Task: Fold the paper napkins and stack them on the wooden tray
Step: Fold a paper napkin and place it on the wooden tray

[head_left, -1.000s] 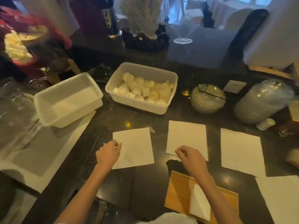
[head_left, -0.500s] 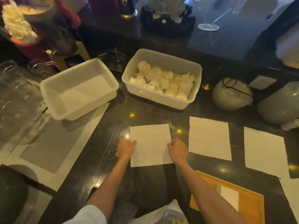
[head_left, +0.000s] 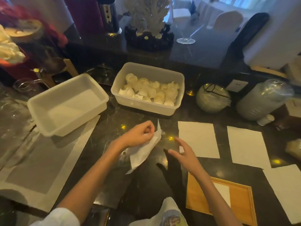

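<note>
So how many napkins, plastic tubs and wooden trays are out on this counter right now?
Wooden tray: 1
Paper napkins: 5 (one pinched in the left hand, three flat, one folded on the tray)
Plastic tubs: 2
Total: 8

A dark marble worktop (head_left: pixel 101 144) glints under small lights; white-covered chairs (head_left: pixel 228 20) stand beyond in bright daylight.

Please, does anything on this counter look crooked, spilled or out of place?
Nothing spilled. Only the napkin pinched by the left hand hangs bent above the counter, while the other napkins lie flat. The empty tub sits askew.
</note>
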Motion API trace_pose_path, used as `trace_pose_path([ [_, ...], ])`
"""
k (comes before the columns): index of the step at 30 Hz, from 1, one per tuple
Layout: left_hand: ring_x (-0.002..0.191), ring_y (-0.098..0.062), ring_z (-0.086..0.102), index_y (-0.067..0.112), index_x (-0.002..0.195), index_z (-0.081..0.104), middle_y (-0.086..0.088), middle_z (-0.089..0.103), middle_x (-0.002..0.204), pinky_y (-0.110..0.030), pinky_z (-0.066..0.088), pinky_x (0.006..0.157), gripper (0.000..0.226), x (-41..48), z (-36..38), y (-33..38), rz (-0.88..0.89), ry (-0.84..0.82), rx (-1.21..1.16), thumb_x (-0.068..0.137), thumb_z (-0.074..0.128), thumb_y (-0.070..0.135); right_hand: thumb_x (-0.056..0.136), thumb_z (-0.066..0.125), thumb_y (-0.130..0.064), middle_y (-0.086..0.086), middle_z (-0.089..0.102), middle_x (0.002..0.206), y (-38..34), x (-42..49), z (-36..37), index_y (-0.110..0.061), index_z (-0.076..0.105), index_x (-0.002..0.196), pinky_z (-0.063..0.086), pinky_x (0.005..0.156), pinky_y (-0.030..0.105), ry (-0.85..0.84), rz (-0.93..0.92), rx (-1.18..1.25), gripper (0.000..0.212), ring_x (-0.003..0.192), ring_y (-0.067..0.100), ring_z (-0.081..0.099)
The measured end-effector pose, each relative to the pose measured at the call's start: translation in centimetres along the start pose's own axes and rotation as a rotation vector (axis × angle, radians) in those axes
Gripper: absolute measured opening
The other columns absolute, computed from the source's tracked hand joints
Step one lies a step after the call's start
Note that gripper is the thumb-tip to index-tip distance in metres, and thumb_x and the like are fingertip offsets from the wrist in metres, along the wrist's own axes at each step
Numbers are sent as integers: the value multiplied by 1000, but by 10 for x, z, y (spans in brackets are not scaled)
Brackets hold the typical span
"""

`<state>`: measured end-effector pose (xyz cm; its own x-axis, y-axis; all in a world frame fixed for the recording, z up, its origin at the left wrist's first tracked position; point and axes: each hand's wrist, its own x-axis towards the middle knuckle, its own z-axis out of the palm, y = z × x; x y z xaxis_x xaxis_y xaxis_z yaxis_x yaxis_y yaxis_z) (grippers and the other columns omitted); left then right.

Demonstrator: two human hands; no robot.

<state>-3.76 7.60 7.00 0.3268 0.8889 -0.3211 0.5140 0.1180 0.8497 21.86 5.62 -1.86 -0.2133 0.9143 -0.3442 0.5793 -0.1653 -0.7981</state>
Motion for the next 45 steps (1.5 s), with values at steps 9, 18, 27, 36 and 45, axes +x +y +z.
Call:
trace_pose_path([
  [9,67,6,62,15,103,58,31,62,76,-8,48,58,8,11,12,118,247,-311,131,98,62,20,78,76,-57,-16,57,143,-36,-25,-86,-43,49,140,41,112,41,-297,-133,324,70,133,13,53],
  [18,121,-33,66,24,137,55,-13,64,136,-47,58,92,56,16,89,121,23,-31,-921,95,50,61,72,76,-61,-15,77,96,17,-101,-172,-50,72,95,60,63,19,33,-63,493,26,89,7,75],
  [27,145,-40,38,23,147,49,-13,41,158,-65,38,110,85,24,258,96,-216,-334,-1375,87,31,81,87,72,-42,1,78,101,111,-165,-236,-26,78,105,62,70,32,222,109,665,25,94,26,75],
  [36,126,-36,58,10,151,40,-19,56,140,-49,57,95,57,19,297,108,-265,-150,-1591,103,46,40,91,71,-35,7,78,102,158,-199,-254,-12,68,113,62,70,31,78,242,725,33,95,24,76],
  [45,114,-27,70,16,124,66,-11,69,128,-47,59,95,38,-1,280,119,-203,19,-671,88,75,24,88,73,-41,-2,78,92,138,-195,-236,-23,71,109,62,67,30,168,174,706,27,88,19,77],
])
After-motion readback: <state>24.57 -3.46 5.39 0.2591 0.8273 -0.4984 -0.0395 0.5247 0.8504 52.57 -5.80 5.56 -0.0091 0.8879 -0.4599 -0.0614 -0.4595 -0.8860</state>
